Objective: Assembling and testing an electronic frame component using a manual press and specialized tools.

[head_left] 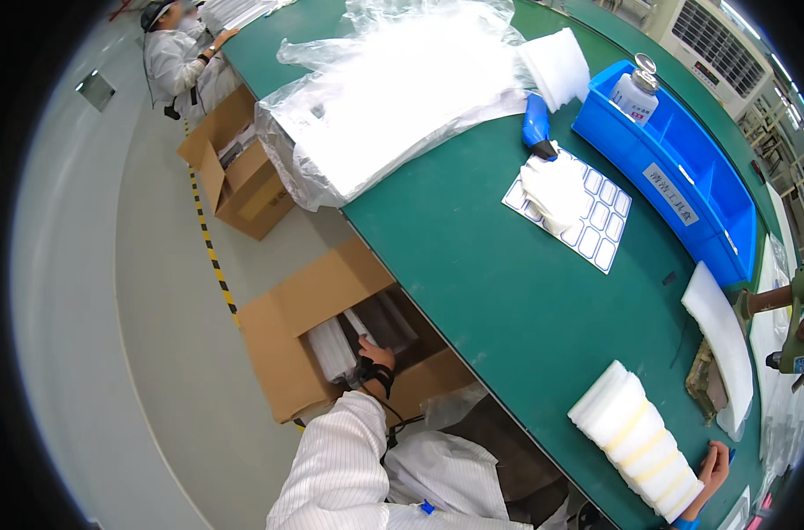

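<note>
My left hand (377,356) reaches down into an open cardboard box (278,353) beside the table. Its fingers are closed around the near end of a narrow white strip (360,327). Several pale, flat pieces (331,349) stand packed next to it, and clear wrapped pieces (391,320) lie on the other side. At the lower right, my right hand (713,470) rests on the green table (472,265) with its fingers curled. A small bit of blue shows beyond those fingers, too little to name. Next to that hand lies a stack of white foam sheets (631,433) with yellowish bands.
A blue divided bin (667,177) holds a pump bottle (636,93). Near it are a blue-handled tool (536,124), a white cloth (554,190) and a label sheet (600,225). Plastic-covered white sheets (402,97) lie farther off. Another box (252,190) and a co-worker (177,62) are far left.
</note>
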The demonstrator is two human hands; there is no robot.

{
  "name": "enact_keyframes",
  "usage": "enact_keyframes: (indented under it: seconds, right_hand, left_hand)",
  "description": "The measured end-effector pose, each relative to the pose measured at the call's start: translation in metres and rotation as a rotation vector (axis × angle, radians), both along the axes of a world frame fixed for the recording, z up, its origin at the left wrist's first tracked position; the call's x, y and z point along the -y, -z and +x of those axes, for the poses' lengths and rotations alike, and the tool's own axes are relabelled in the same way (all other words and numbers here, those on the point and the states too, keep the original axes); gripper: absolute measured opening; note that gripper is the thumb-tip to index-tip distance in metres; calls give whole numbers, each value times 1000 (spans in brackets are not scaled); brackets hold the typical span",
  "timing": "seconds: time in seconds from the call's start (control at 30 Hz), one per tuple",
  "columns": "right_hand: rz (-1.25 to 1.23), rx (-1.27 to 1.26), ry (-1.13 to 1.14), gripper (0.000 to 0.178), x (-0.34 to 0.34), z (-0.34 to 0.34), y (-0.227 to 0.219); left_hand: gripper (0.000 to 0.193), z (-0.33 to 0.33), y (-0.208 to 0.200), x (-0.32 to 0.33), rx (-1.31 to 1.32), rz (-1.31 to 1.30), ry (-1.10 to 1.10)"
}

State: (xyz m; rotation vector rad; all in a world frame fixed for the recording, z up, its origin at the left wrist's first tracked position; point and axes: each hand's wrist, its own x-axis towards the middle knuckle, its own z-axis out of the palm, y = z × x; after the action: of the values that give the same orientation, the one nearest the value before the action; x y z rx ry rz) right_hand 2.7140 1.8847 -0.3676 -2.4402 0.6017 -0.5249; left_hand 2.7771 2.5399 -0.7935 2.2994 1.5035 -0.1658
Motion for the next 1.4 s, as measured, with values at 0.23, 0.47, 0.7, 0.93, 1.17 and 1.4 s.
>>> enact_keyframes:
  seconds: [0.23,0.47,0.7,0.93,1.17,1.4]
  right_hand:
    - [-56,-17,2,17,6,-7,-4]
    - [277,170,-67,20,29,-17,-9]
    - [141,510,4,16,-92,-43,-80]
    - [560,13,-1058,20,-280,-19,-66]
    - [515,374,-1148,34,-355,23,-88]
    - [545,-157,-1525,43,-305,6,-108]
  left_hand:
    - [51,26,-15,-2,346,-166,-173]
    - [36,-8,-132,-34,794,-590,-253]
    - [9,-90,-312,-59,1166,-1115,-421]
    - [44,-211,-470,-102,1136,-1117,-19]
    - [55,-313,-539,-116,1286,-1025,371]
    - [38,-298,-494,-83,1308,-701,215]
